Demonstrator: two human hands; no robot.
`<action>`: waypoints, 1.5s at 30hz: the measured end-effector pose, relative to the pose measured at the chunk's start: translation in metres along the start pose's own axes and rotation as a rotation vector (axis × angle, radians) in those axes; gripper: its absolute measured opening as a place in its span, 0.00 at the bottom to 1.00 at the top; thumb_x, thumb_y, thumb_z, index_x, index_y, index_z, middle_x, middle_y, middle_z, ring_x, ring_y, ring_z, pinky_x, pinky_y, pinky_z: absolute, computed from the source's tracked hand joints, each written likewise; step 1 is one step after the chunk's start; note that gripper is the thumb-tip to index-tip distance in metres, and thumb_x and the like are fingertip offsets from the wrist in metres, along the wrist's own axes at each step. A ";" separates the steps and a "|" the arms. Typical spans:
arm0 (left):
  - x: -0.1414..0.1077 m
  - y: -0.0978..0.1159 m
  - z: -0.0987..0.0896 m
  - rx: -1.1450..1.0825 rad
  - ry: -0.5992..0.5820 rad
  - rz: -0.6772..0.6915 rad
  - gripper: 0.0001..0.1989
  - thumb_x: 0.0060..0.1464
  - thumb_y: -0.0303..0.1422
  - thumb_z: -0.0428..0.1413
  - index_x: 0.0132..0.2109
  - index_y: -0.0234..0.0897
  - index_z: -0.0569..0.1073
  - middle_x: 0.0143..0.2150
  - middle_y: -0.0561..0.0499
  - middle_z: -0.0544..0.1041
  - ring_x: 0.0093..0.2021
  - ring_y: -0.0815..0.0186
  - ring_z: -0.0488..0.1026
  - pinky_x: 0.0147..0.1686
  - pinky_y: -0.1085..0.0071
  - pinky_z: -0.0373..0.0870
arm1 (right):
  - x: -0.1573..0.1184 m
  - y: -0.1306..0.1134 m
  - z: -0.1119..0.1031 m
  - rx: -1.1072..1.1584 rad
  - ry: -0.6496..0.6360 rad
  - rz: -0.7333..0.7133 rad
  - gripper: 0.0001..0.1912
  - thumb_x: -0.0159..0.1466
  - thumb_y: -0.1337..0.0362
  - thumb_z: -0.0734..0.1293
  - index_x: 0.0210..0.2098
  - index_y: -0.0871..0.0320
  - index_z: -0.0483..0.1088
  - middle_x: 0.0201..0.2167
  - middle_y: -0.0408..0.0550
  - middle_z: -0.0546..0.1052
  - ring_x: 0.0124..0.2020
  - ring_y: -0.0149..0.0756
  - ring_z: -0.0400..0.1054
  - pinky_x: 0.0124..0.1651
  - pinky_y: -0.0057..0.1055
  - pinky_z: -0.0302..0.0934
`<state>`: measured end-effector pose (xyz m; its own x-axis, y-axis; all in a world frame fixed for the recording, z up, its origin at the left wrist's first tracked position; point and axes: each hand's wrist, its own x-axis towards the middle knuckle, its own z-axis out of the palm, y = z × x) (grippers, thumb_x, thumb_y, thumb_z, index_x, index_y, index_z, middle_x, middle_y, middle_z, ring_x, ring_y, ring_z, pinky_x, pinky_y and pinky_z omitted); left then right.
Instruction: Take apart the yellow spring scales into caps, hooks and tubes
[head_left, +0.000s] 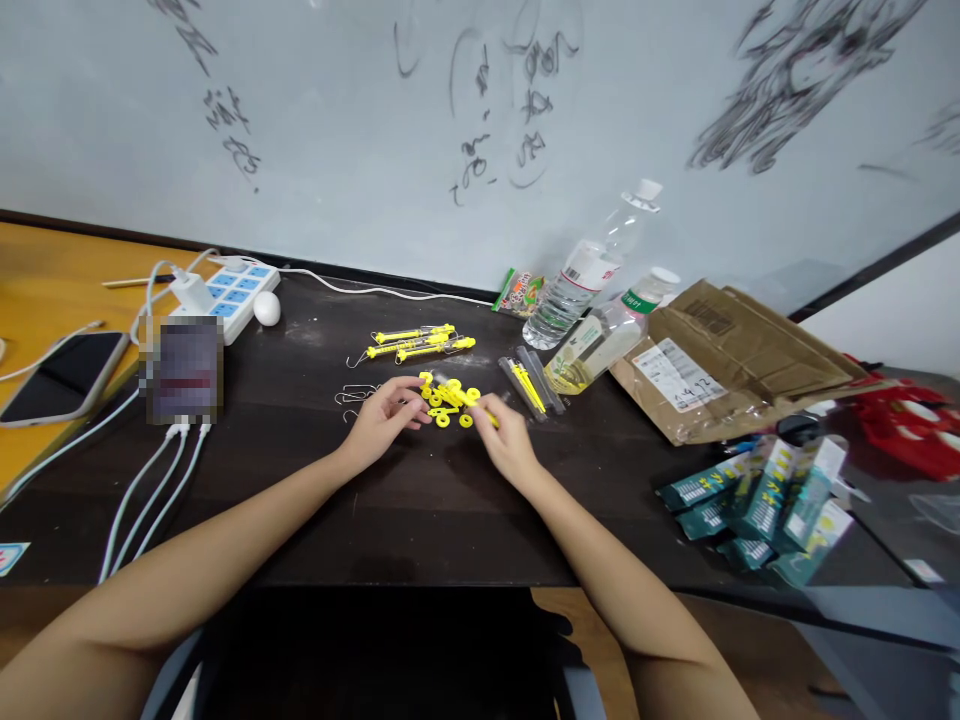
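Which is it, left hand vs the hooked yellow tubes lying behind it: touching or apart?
Apart. The head view shows it: a strip of dark tabletop runs between the left hand's fingers and the hooked yellow tubes.

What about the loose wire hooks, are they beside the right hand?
No, the wire hooks lie by the left hand, across the yellow pieces from the right hand.
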<state>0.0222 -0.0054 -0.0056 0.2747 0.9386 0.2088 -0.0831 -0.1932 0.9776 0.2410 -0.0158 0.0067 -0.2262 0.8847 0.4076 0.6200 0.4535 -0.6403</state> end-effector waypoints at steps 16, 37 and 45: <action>-0.042 0.000 0.025 0.837 -0.767 0.392 0.44 0.53 0.54 0.52 0.68 0.39 0.47 0.69 0.41 0.47 0.68 0.53 0.45 0.66 0.54 0.38 | 0.018 0.058 -0.044 -1.006 0.044 0.268 0.09 0.62 0.65 0.60 0.40 0.63 0.65 0.40 0.62 0.69 0.42 0.50 0.62 0.38 0.38 0.55; -0.002 0.053 0.058 0.860 -0.487 0.354 0.14 0.61 0.40 0.48 0.38 0.39 0.74 0.30 0.54 0.77 0.29 0.69 0.72 0.30 0.75 0.63 | 0.018 0.046 -0.024 -0.941 -0.026 0.164 0.14 0.63 0.61 0.63 0.46 0.62 0.64 0.41 0.58 0.72 0.42 0.45 0.65 0.41 0.36 0.52; 0.144 0.033 0.017 1.560 -0.218 0.197 0.11 0.60 0.35 0.49 0.45 0.36 0.72 0.46 0.45 0.74 0.47 0.59 0.71 0.42 0.70 0.63 | 0.027 0.055 -0.020 -0.906 -0.122 0.122 0.10 0.65 0.70 0.57 0.41 0.60 0.67 0.37 0.54 0.77 0.41 0.42 0.67 0.40 0.34 0.50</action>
<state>0.0753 0.1183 0.0574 0.5165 0.8336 0.1958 0.8527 -0.5217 -0.0277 0.2842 0.0303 -0.0043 -0.1664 0.9494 0.2662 0.9844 0.1442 0.1010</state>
